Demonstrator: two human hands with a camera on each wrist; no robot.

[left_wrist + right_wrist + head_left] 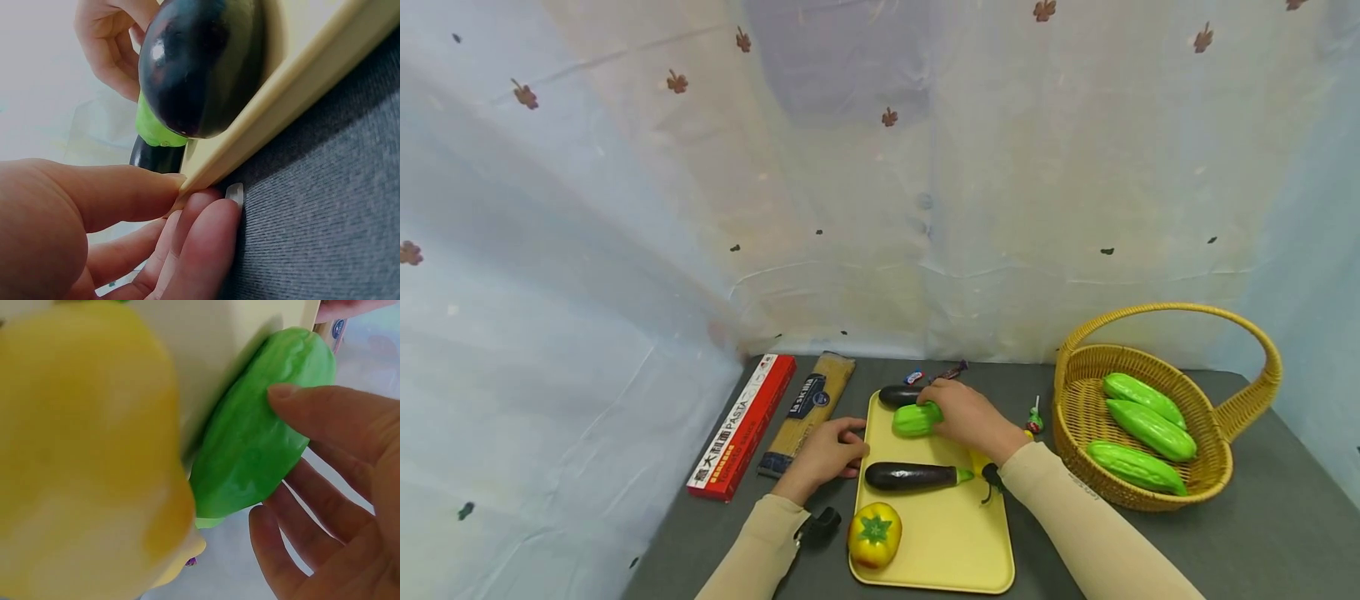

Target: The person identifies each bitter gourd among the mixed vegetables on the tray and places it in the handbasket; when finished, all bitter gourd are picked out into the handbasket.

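My left hand [829, 454] pinches the left rim of the yellow tray [951, 550], thumb on top and fingertips beneath in the left wrist view. Over the tray's far part, my right hand [966, 417] grips a green bitter melon [913, 421], its thumb lying along the ridged skin [262, 437]. One dark eggplant [898, 395] lies just behind the melon, partly covered by the right hand. Nearer me, a second eggplant [910, 477] lies across the tray. A yellow tomato-like vegetable [875, 535] sits at the near left corner. The right forearm partly hides another yellow piece [979, 461].
A wicker basket [1067, 450] with a tall handle stands at the right, holding three bitter melons [1150, 429]. To the left lie a red pasta box [741, 429] and a spaghetti pack [812, 408]. Small wrapped sweets [913, 377] and a lollipop [1035, 417] lie around the tray.
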